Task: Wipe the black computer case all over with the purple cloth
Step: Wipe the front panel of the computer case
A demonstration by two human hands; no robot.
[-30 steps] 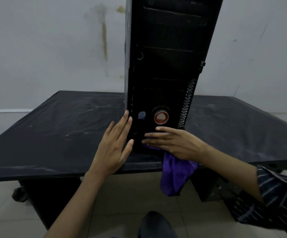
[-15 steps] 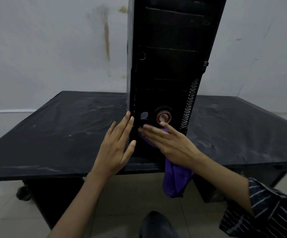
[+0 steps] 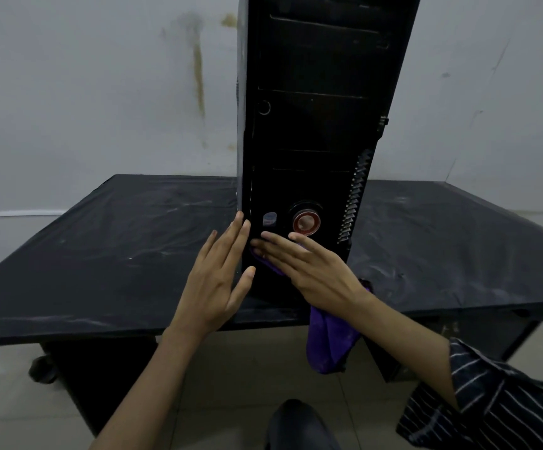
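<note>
Right hand [image 3: 309, 267] has slid the cloth [image 3: 328, 345] up the case [image 3: 315, 125] front; the button [image 3: 305, 222] sits just above its fingertips.
Both hands flat-fingered: right presses cloth to panel, left hand [image 3: 218, 280] braces the case edge, table [image 3: 101, 254] beneath. Lower front likely covered; upper panel and sides yet to wipe.

The right hand [image 3: 309, 271] is sliding the cloth [image 3: 328, 342] up and leftward over the lower front of the case [image 3: 312, 125]. Its flat fingers are turning from level to slanting up-left. The fingertips are nearing the left hand [image 3: 218, 280], just below the sticker [image 3: 270, 219] and red button [image 3: 305, 222].
</note>
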